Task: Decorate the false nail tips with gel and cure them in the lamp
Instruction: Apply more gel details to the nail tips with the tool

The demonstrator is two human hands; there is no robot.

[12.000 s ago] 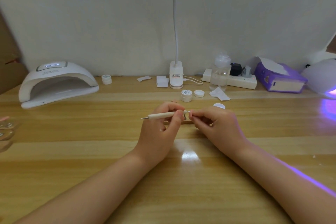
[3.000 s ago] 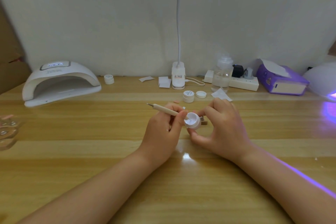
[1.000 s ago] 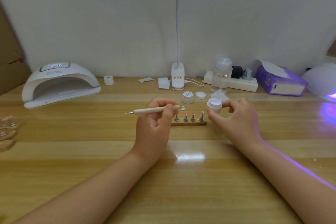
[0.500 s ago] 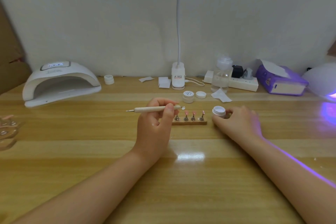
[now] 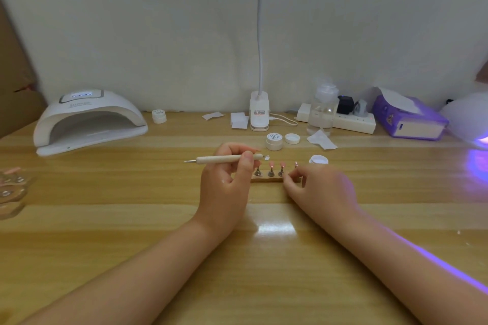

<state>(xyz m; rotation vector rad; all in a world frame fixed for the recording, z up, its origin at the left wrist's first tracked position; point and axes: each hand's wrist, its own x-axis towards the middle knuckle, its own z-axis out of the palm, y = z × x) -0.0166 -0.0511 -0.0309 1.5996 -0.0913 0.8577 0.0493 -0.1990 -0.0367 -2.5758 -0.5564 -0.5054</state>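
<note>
Her left hand [image 5: 227, 179] grips the dotting pen [image 5: 227, 159] level. The right hand [image 5: 314, 185] (fingers curled) pinches the nail stand's [image 5: 266, 180] end.

Pink false nail tips [image 5: 271, 164] standing upright on small metal pegs, in a row on a narrow wooden holder [image 5: 266, 180] at the middle of the desk. Open white gel jar [image 5: 318, 159] just behind the holder's right end. White curing lamp [image 5: 88, 120] far left, arched, opening facing forward, display lit on top.
</note>
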